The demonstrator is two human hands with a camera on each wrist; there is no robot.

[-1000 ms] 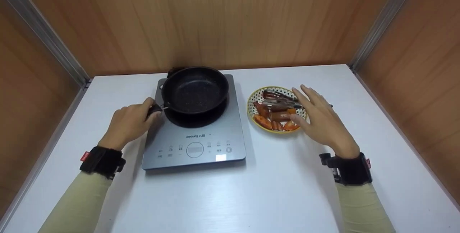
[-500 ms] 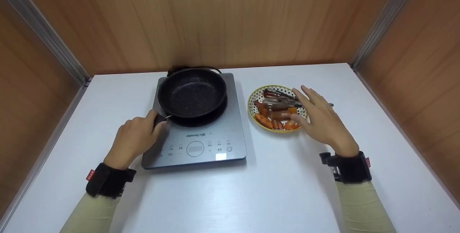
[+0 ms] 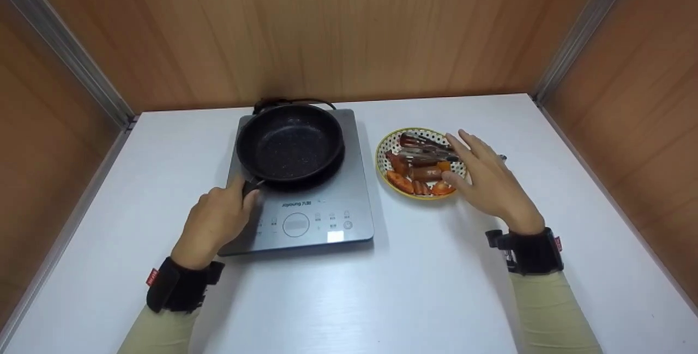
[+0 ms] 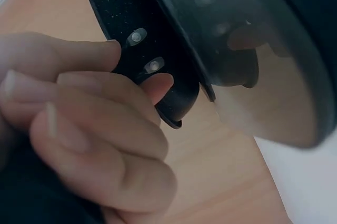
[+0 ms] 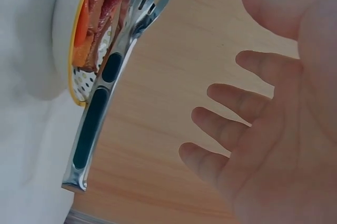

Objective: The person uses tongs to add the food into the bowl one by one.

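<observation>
My left hand (image 3: 218,220) grips the short black handle of a black frying pan (image 3: 292,144) from its near left side. The pan sits over the rear part of a grey induction cooktop (image 3: 343,201). In the left wrist view, curled fingers (image 4: 100,124) lie beside the riveted pan wall (image 4: 113,8), and the glossy cooktop mirrors it. My right hand (image 3: 488,185) hovers with spread fingers at the right side of a spotted, yellow-rimmed plate (image 3: 383,149). Metal tongs (image 5: 95,124) with dark green grips lie across that plate, apart from the palm in the right wrist view.
Sausage-like pieces (image 3: 425,173) and orange-brown chunks (image 3: 399,182) lie on the plate. A black cable (image 3: 316,101) runs behind the cooktop. Wooden panels (image 3: 349,27) enclose the white table (image 3: 338,299) at the back and both sides.
My left hand has swung the pan handle toward me and to the right, and the pan has shifted slightly left and nearer. The right hand has barely moved.
</observation>
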